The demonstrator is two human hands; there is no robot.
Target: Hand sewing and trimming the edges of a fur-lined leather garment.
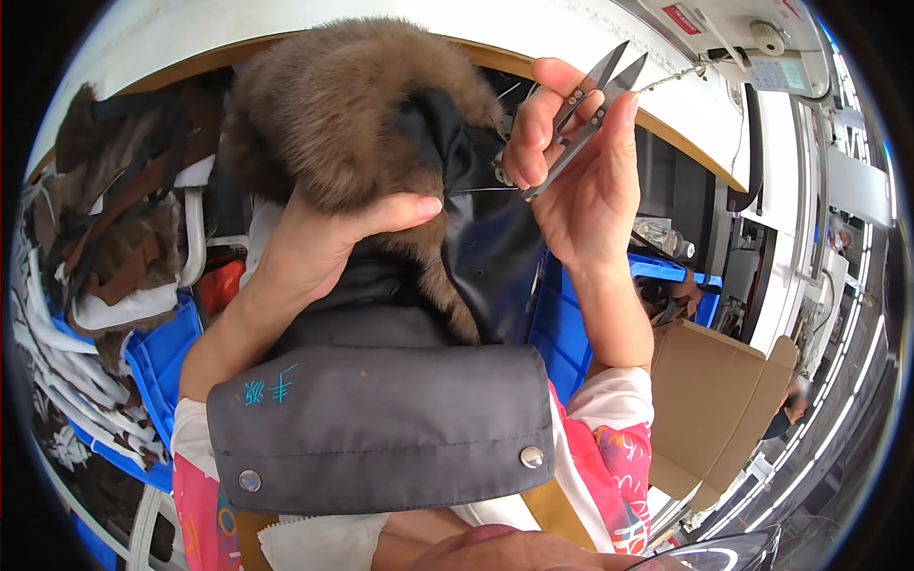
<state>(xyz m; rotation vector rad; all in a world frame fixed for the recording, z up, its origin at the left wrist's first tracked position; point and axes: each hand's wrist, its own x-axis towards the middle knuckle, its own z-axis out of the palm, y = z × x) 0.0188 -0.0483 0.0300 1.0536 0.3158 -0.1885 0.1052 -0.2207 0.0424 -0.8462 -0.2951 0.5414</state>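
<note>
Right fingers (557,74) hold snips (598,116); bin (706,314) (blue) holds scraps (666,300).

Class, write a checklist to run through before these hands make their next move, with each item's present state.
1. Fur gripped: ok, left hand holds it.
2. Snips held: ok, in right hand.
3. Blades closed: not ok, tips apart.
4. Blades clear of thread: ok, pointing away from it.
5. Thread straight: ok, between fur and right hand.
6. Thread's end at the fur: cannot tell, too small.
</note>
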